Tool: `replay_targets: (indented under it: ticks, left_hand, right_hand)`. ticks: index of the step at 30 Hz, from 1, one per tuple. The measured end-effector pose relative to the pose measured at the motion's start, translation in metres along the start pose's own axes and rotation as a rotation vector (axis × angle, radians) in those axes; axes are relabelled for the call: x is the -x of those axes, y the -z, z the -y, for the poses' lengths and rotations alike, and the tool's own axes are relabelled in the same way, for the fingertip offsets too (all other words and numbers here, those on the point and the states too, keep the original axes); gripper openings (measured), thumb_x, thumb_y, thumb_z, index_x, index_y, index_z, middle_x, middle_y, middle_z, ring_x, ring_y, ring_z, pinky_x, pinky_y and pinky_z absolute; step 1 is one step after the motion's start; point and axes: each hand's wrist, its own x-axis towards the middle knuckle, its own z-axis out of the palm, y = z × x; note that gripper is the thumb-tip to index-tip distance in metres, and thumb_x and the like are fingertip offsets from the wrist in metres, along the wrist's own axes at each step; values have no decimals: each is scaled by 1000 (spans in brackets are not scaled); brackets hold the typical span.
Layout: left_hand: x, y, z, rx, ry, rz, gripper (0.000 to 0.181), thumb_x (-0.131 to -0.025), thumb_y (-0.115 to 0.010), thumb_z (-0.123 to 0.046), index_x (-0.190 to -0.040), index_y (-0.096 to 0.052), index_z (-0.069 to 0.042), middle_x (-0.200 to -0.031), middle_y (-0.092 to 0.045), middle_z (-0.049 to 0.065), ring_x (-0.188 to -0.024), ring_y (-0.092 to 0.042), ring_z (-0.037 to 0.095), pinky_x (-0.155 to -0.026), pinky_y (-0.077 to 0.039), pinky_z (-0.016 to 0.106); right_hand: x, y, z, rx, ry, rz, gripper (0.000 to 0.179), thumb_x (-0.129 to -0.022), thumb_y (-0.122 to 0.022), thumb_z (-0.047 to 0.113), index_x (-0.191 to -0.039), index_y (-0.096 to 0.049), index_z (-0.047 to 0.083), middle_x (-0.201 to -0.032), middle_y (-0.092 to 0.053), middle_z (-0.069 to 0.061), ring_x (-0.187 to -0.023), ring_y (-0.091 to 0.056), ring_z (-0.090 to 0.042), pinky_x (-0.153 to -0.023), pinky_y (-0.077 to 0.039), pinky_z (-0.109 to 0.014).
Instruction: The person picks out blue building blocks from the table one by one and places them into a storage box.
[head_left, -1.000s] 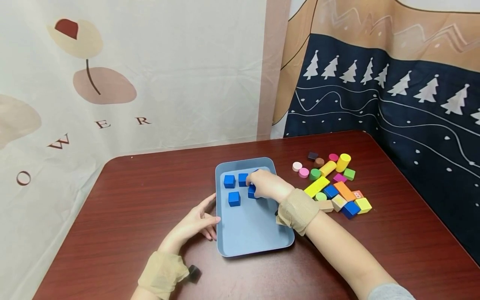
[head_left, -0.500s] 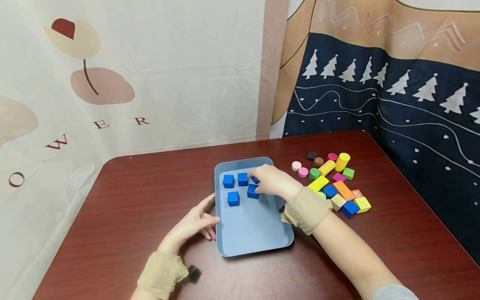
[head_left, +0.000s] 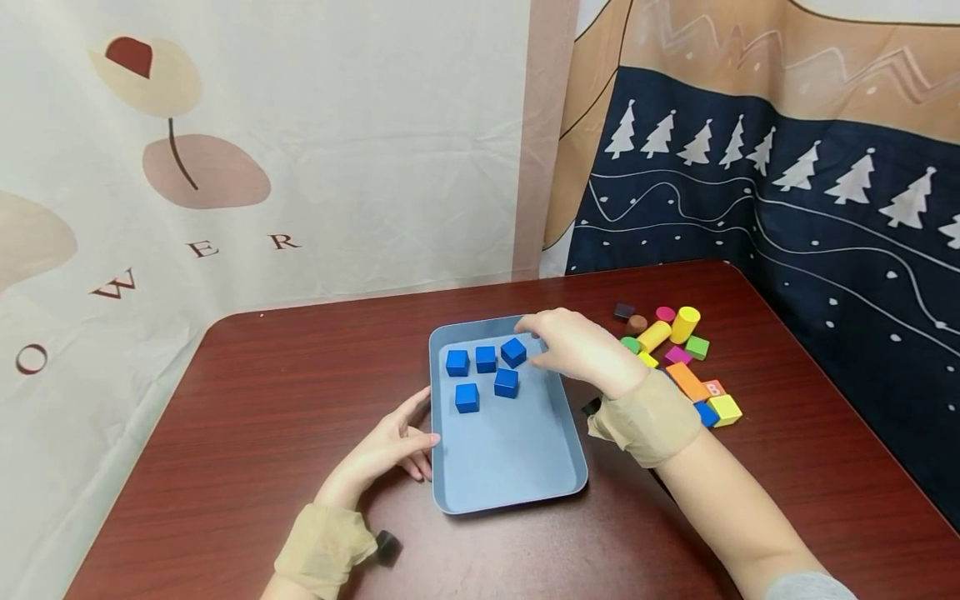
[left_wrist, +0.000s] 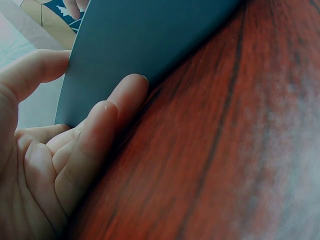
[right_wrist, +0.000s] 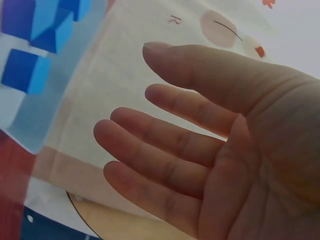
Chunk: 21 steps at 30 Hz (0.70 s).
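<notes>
A blue-grey tray (head_left: 510, 458) lies on the table with several blue cubes in its far half. One cube (head_left: 513, 352) sits turned at an angle near the far right corner; another cube (head_left: 506, 383) is just in front of it. My left hand (head_left: 390, 442) rests against the tray's left side, its thumb at the rim and other fingers along the outer wall. In the left wrist view the fingertips (left_wrist: 132, 90) touch that wall. Above the tray's right edge hovers my right hand (head_left: 577, 346), with nothing in it. The right wrist view shows its fingers (right_wrist: 155, 150) spread and relaxed.
To the right of the tray lies a pile of coloured blocks, among them a standing yellow cylinder (head_left: 686, 325), an orange block (head_left: 687, 382) and a yellow cube (head_left: 725, 410). My right forearm hides part of it. Curtains hang behind the table (head_left: 315, 367).
My right hand has let go of the blue cube at the far right of the group and moved right, away from it. The left hand stays at the tray's side.
</notes>
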Motion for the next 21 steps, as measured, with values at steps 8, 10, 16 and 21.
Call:
replay_targets:
  ticks: [8, 10, 16, 21]
  left_hand:
    - [0, 1, 1, 10, 1, 3, 81, -93, -63, -13, -154, -11, -14, -72, -66, 21, -57, -66, 36, -52, -57, 37]
    - [0, 1, 2, 11, 0, 5, 80, -93, -63, -13, -154, -10, -13, -72, -66, 21, -57, -66, 36, -53, -57, 37]
    - [0, 1, 1, 6, 4, -3, 79, -93, -63, -13, -154, -12, -15, -73, -66, 22, -57, -65, 37, -52, -57, 38]
    - [0, 0, -1, -6, 9, -7, 79, -94, -62, -13, -154, -12, -14, -72, -65, 22, -58, -65, 39, -53, -57, 39]
  right_hand:
    - [23, 21, -11, -11, 0, -110, 49, -81, -77, 12, -127, -60, 5, -116, -63, -12, -97, -61, -27, -80, -55, -39]
    - [29, 25, -15, -13, -14, -134, 48, -82, -77, 12, -126, -60, 5, -118, -63, -13, -96, -61, -27, -81, -55, -41]
    - [46, 38, -31, -28, -87, -161, 41, -87, -71, 14, -125, -60, 5, -115, -63, -13, -95, -60, -28, -80, -53, -44]
    - [59, 42, -45, -26, -133, -169, 42, -86, -73, 17, -124, -60, 3, -112, -63, -15, -91, -59, -28, -75, -53, -42]
